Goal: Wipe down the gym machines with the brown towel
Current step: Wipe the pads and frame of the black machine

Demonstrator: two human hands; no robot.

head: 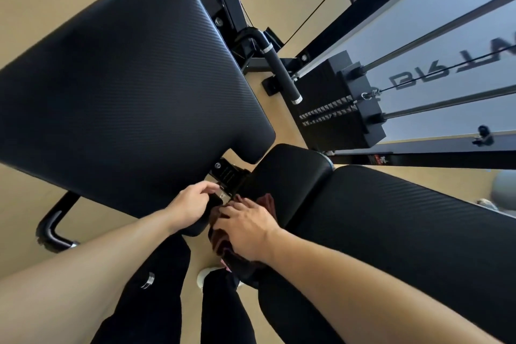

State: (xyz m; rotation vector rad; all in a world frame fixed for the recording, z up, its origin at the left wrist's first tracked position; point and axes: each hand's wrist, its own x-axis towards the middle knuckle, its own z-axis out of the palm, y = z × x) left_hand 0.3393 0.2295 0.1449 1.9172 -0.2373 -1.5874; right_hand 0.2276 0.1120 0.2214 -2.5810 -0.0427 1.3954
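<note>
The brown towel (223, 240) is bunched under my right hand (247, 227), which presses it onto the near edge of a black padded seat (290, 173) of the gym machine. My left hand (192, 204) rests with curled fingers on the lower corner of the large black back pad (125, 84), beside the metal hinge bracket (227, 176) between the two pads. A second long black pad (405, 232) runs to the right, below my right forearm. Part of the towel hangs down past the seat edge.
A black handle with chrome rings (279, 70) sticks out beyond the back pad. The weight stack (337, 109) with guide rods and cable stands at the right behind a frosted panel. A curved black bar (53, 229) sits at the lower left. My legs and a white shoe (205, 276) are below.
</note>
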